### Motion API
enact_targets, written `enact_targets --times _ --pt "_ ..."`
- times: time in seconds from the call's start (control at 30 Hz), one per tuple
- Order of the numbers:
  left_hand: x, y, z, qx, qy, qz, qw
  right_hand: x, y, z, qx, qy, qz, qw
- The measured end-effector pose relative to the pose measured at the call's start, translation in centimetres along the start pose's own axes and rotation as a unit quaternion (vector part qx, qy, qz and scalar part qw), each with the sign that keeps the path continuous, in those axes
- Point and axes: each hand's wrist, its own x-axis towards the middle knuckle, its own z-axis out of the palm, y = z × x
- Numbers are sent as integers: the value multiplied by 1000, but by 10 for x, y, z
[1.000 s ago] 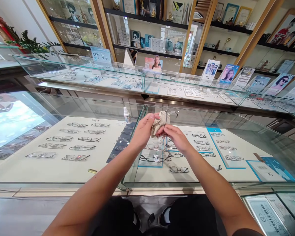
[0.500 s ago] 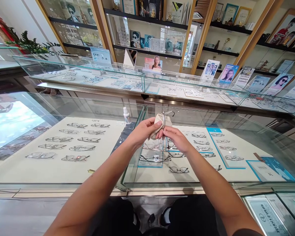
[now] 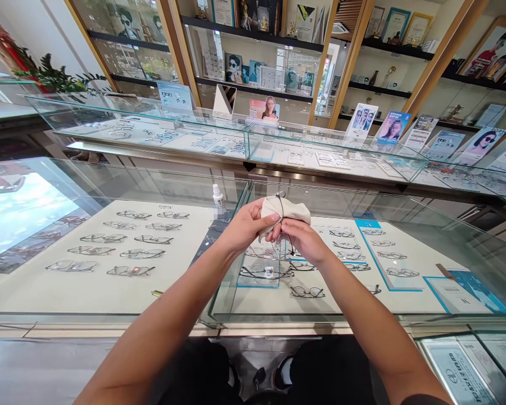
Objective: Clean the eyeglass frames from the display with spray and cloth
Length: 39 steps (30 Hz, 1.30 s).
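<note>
Above the glass counter, my left hand [image 3: 249,224] is closed on a cream cleaning cloth [image 3: 294,209], its thumb pressing the cloth against a pair of eyeglasses [image 3: 280,203]. My right hand [image 3: 302,236] pinches the thin dark frame of these eyeglasses from the right side. One temple hangs down between the hands; the cloth covers most of the lenses. Behind my left wrist stands a small white spray bottle [image 3: 218,197] on the counter.
Rows of eyeglasses [image 3: 143,254] lie in the glass display case [image 3: 320,318] beneath my arms, to left and right. Across the aisle runs a second glass counter [image 3: 253,126] topped with small advertising cards [image 3: 362,121]. Wall shelves [image 3: 257,36] stand behind it.
The cloth now spreads further right over my right fingers. The eyeglasses have turned in my hands, with a temple now pointing downward. Both hands stay at about the same place.
</note>
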Motion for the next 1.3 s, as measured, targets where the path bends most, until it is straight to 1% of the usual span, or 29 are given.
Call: enact_targets --times 0.2,0.27,0.33,0.47,0.63,0.77,0.97,1.07,1.13,1.3 --pt "0 -9 4 30 77 19 996 2 0 4 -51 -3 10 999" --pt "0 -11 5 26 92 19 995 2 -1 6 -62 -3 7 998" --pt "1 -11 5 18 84 19 996 3 -1 6 -68 -3 3 998" --pt "3 -9 -4 10 32 27 999 2 0 -3 -81 20 -4 997" --pt "3 -7 -17 21 27 7 999 1 -2 -11 -67 48 -6 997" --pt "4 -6 -14 21 11 20 1000 2 -2 -13 -61 82 -7 995" --pt "5 -12 3 29 60 55 996 5 1 -7 -64 69 1 996" --pt "3 -14 6 46 89 69 993 4 1 -1 -72 49 14 996" --pt "2 -14 1 51 85 72 992 3 0 0 -76 44 12 996" --pt "5 -13 -19 20 19 40 999 2 -3 -9 -69 72 -2 995"
